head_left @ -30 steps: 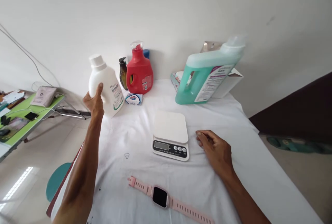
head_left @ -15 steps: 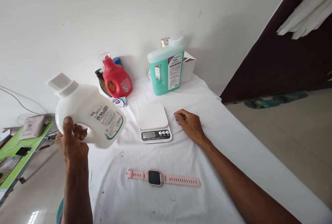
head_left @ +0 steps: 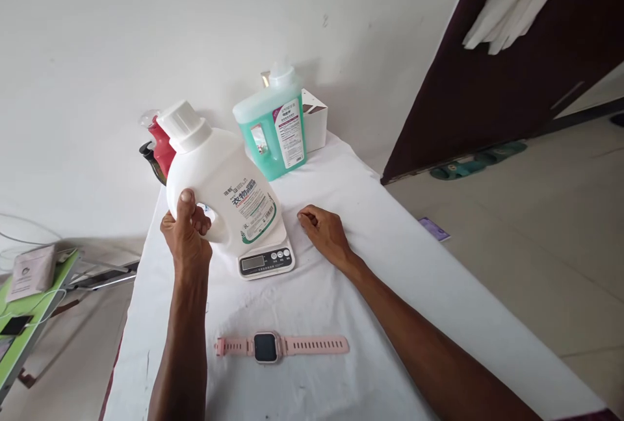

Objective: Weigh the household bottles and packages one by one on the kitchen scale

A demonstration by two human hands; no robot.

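Op: White cloth over the table [head_left: 390,239], plain pale wall behind, dark door at right. Going left to right: left hand [head_left: 188,236] is wrapped round the moulded handle of the white detergent bottle [head_left: 221,187], thumb on top, fingers curled through. Bottle is tilted, cap up-left, its base over the kitchen scale [head_left: 267,260]; I cannot tell whether it rests on the platform or hangs just above.

Obs: Advice for the set-down?

Op: I judge it wants levelling first, base flat and centred on the platform, display kept uncovered. Smooth opaque plastic, glossy label, ribbed cap; likely heavy if full.

Obs: Behind it?

Op: Red bottle [head_left: 163,148], mostly hidden; translucent green jug [head_left: 273,128] with a white box [head_left: 314,119] beside it.

Obs: Right hand?

Op: Right hand [head_left: 324,234] lies on the cloth just right of the scale, fingers loosely curled, holding nothing. Pink watch [head_left: 281,345] lies flat nearer me, matte rubbery strap.
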